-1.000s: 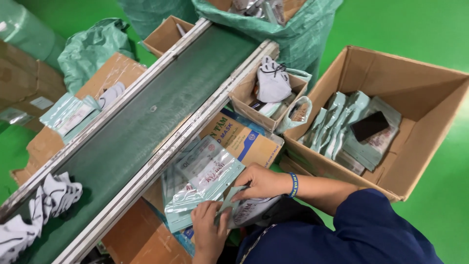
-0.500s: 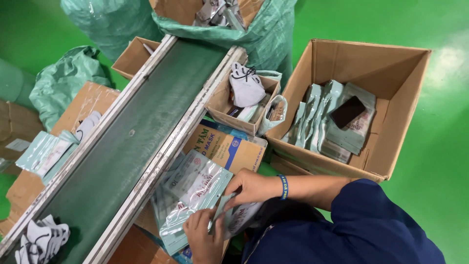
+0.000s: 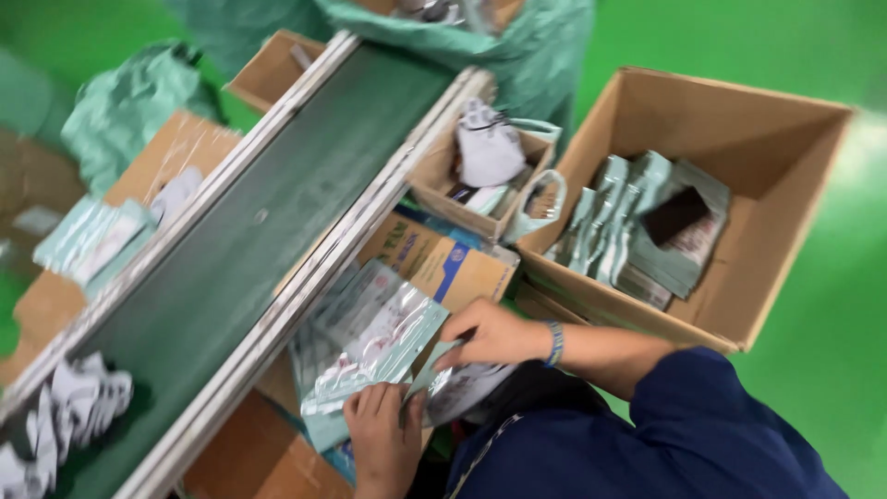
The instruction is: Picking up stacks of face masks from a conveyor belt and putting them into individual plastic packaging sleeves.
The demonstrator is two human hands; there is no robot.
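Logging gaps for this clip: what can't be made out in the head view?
- Item under the right hand: covered by its fingers.
- Left hand: wrist cut off by the bottom edge.
- Foil pouches: print smeared by motion blur.
- White pieces on the conveyor belt: blurred, kind unclear.

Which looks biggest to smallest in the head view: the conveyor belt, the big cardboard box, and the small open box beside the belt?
1. Conveyor belt, largest.
2. Big cardboard box.
3. Small open box, smallest.

foil pouch (image 3: 374, 356) | pale green, silvery, shiny | flat, tilted toward 1 o'clock | beside belt edge, atop similar pouches
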